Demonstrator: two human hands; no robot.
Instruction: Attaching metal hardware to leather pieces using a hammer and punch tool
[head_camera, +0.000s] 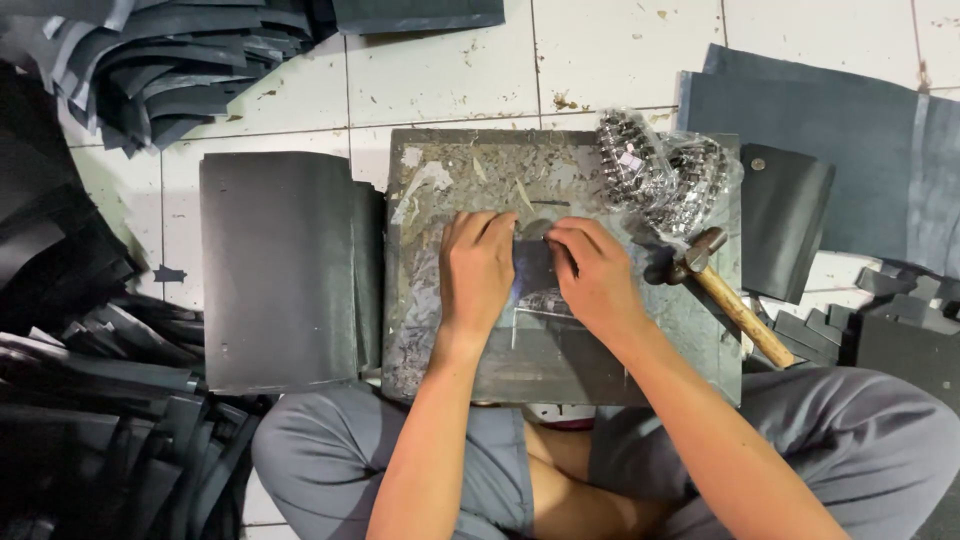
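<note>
On tiled floor (440, 80) — scuffed work board (450, 180); left hand (478, 268), right hand (592, 275) pinching dark piece (535, 265).

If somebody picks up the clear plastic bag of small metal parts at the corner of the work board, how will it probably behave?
The plastic bag looks crammed with shiny metal pieces, so it is probably heavy for its size. The thin film appears crumpled, so it would likely sag and shift rather than hold shape. It lies slumped on the work board beside the hammer, so it seems unlikely to roll.
</note>
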